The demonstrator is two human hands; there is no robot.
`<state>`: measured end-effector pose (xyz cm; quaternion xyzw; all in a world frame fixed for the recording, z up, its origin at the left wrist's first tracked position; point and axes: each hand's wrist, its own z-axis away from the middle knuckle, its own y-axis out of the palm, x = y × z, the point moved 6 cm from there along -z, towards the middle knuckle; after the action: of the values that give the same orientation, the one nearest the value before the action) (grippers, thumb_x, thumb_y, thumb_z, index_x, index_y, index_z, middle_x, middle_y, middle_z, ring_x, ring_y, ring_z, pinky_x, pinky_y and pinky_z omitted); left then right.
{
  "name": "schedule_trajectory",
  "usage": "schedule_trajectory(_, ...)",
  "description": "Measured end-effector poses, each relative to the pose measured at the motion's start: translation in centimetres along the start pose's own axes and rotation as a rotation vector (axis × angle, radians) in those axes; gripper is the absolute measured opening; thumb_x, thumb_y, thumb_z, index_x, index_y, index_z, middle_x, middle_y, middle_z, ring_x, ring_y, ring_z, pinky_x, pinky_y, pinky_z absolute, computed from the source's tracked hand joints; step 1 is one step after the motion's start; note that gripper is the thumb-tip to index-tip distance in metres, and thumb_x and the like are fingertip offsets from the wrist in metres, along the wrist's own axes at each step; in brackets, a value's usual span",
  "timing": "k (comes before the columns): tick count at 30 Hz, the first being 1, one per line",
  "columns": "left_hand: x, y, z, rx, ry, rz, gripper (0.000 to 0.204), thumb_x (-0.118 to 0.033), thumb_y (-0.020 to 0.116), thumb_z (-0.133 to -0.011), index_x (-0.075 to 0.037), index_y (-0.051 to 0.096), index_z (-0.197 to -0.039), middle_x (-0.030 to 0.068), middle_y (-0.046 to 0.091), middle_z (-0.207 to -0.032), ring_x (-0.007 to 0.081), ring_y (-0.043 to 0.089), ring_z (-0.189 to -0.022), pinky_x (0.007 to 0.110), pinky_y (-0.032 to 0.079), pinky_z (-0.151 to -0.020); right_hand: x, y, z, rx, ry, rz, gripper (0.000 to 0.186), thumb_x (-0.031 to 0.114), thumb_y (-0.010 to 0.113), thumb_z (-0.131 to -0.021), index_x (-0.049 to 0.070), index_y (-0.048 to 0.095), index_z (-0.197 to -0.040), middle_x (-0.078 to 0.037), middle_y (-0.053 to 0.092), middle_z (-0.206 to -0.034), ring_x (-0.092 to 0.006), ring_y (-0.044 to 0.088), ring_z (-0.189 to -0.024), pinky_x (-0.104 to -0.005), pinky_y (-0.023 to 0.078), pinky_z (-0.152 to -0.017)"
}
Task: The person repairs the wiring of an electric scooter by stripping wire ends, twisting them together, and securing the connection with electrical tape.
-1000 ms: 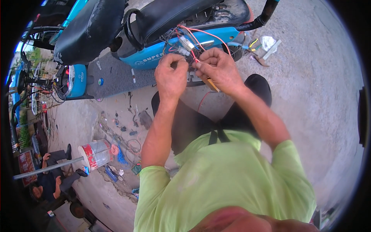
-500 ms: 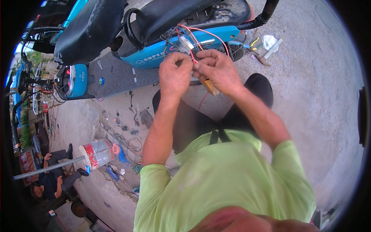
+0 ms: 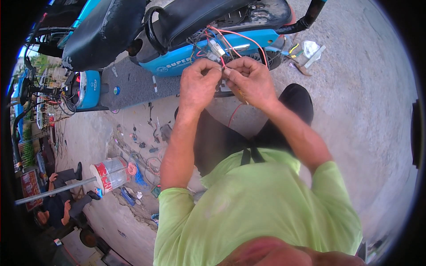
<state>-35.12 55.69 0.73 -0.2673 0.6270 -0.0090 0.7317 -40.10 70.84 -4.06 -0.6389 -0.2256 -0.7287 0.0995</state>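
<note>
My left hand (image 3: 199, 84) and my right hand (image 3: 252, 83) are close together beside a blue electric scooter (image 3: 177, 62), thumbs and forefingers pinched. A red wire (image 3: 223, 63) runs down into the pinch between them; its end is hidden by my fingers. My left hand closes on the wire's lower part, and my right fingertips press in from the other side. A yellowish object shows slightly under my right palm, too covered to name. Just above, a white plug connector (image 3: 216, 48) hangs among loose wires from the scooter's side.
A black seat (image 3: 104, 35) and grey footboard (image 3: 133, 86) lie to the left. A hammer (image 3: 302, 68) and a white rag (image 3: 310, 48) are on the ground at right. Left below stand a red-and-white drum (image 3: 111, 175) with a pole and scattered parts; a person sits beyond.
My hands have drawn slightly apart at the wire. The yellow object under my right hand has turned and is now mostly hidden. The view has shifted a little.
</note>
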Motion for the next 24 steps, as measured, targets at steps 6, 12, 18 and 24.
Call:
schedule_trajectory(6,-0.7,-0.8,-0.3,0.107,-0.008,-0.021,0.025,-0.023,0.070,-0.091,0.001,0.075,-0.091,0.0013,0.068,-0.080,0.0091,0.059,-0.076,0.027,0.045,-0.069,1.9,0.2,1.1,-0.141,-0.215,0.331,0.015,0.009,0.075,-0.092,-0.003,0.073,-0.101,-0.013,0.077,-0.091,-0.0180,0.076,-0.081,-0.0319,0.060,-0.075)
schedule_trajectory(12,-0.8,-0.5,-0.3,0.142,-0.211,0.022,0.036,-0.040,0.069,-0.096,-0.005,0.076,-0.094,0.0006,0.071,-0.084,0.0086,0.061,-0.075,0.026,0.043,-0.067,1.9,0.4,1.7,-0.223,-0.326,0.416,0.015,0.011,0.075,-0.091,0.000,0.073,-0.100,-0.018,0.077,-0.092,-0.0271,0.078,-0.083,-0.0351,0.060,-0.073)
schedule_trajectory(18,-1.7,-0.8,0.2,0.229,-0.216,0.054,0.043,-0.044,0.068,-0.098,-0.003,0.074,-0.112,0.0031,0.072,-0.097,0.0098,0.063,-0.083,0.026,0.048,-0.072,1.2,0.2,1.9,-0.233,-0.326,0.354,0.013,0.009,0.072,-0.091,-0.001,0.072,-0.099,-0.017,0.076,-0.092,-0.0275,0.077,-0.084,-0.0369,0.060,-0.074)
schedule_trajectory(24,-2.3,0.2,1.0,0.349,0.022,0.109,0.030,-0.022,0.070,-0.099,0.002,0.072,-0.116,0.0016,0.071,-0.097,0.0084,0.061,-0.083,0.025,0.050,-0.072,-0.4,0.1,1.5,-0.180,-0.173,0.144,0.016,0.008,0.069,-0.091,-0.005,0.071,-0.100,-0.016,0.075,-0.091,-0.0193,0.075,-0.083,-0.0338,0.058,-0.074)
